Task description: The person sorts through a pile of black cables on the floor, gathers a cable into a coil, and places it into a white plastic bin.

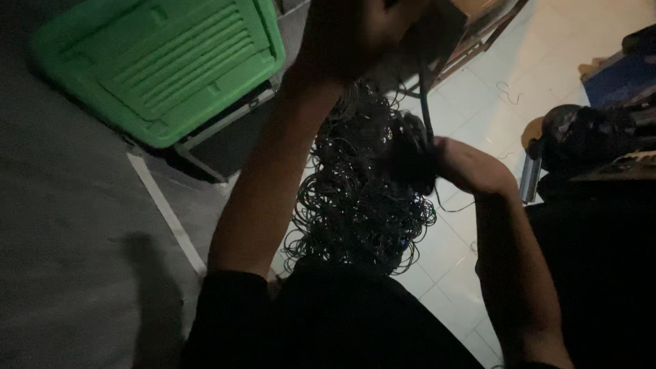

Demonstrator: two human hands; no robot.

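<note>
Tangle of thin dark wire loops [355,205] sits mid-frame, hanging/bunched between the two forearms, spilling down toward the dark shirt at bottom centre. Many small coils, overlapping, no clear free end visible. A thicker dark cord [425,102] runs straight up from the bundle's right side to the top of frame.

Right hand [471,167], right of centre, is closed round the bundle's right edge where the cord meets it; fingers look curled tight on the wires, though it's dim and individual fingertips can't be made out. Left hand [355,34] is raised at top centre, very dark; looks wrapped on something near the cord's upper end, but finger state – cannot tell.

Step in hand, judging by pose: holding the bundle up w/ one hand gripping low, the other high, cord taut between them – sorting or pulling a strand out of the mass. Next move would call for keeping the lower grip firm so loops don't drop, and easing the strand w/o snagging neighbouring coils.

Around: green plastic crate lid [164,61] upper left on dark grey floor [61,239], white floor line [164,205] left of centre, pale tiles [492,89] upper right, dark cluttered objects [588,137] at right edge.
</note>
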